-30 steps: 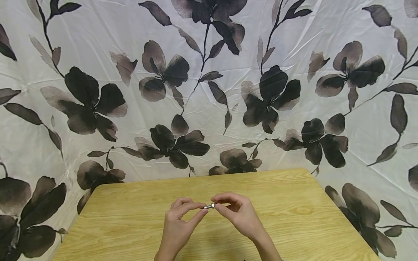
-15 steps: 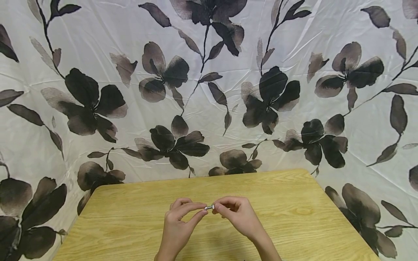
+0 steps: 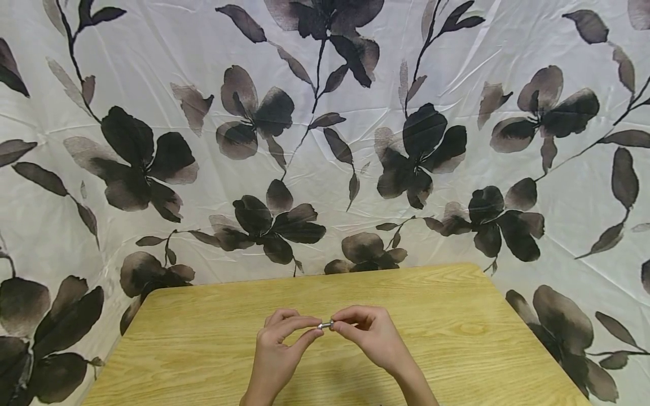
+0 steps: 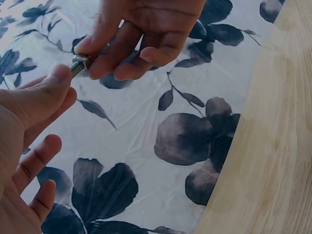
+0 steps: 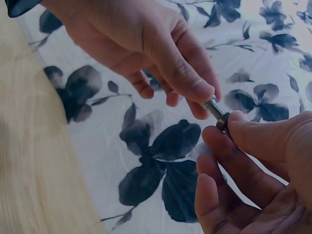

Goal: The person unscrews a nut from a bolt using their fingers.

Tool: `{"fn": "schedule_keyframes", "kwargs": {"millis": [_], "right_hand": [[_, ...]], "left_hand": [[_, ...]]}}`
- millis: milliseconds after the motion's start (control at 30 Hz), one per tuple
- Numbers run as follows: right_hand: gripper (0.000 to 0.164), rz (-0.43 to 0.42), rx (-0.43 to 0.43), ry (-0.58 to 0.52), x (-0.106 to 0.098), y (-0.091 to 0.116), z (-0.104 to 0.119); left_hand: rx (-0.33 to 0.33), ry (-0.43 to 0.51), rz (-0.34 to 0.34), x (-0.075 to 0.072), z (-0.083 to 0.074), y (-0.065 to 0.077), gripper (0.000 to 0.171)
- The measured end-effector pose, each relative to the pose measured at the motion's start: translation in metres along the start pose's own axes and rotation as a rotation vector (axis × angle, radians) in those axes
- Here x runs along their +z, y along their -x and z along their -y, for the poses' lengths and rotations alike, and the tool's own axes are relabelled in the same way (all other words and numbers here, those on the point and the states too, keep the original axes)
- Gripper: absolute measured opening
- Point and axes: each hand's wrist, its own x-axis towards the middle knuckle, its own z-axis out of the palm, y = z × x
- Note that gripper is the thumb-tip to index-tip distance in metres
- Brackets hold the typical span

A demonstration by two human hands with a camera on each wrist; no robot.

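Observation:
Both hands hold a small silver bolt [image 3: 326, 325] level above the table, one at each end. My left hand [image 3: 278, 352] pinches the bolt's left end between thumb and index finger, covering part of it. Threads show along the bare shank [image 5: 216, 108] in the right wrist view. At the other end, thumb and fingertips of my right hand [image 3: 369, 336] pinch a hex nut [image 5: 223, 122] on the bolt. The nut [image 4: 81, 59] also shows in the left wrist view, partly behind the right fingertips. The other fingers of the left hand [image 4: 36, 122] are spread loosely.
A yellow wood-grain table [image 3: 203, 332] lies under both hands. Behind and beside it hangs a white cloth [image 3: 325, 237] with dark flowers, meeting the table's far edge.
The right index finger was raised off the nut a second ago; it has come down and now pinches the nut with the thumb. The left hand has barely moved.

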Motion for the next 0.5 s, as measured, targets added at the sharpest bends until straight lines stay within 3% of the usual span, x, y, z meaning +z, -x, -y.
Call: {"fn": "schedule_keyframes", "kwargs": {"millis": [500], "right_hand": [[0.018, -0.009, -0.054, -0.028, 0.0003, 0.0012, -0.0041]], "left_hand": [[-0.139, 0.001, 0.037, -0.0003, -0.0023, 0.0041, 0.022]]}}
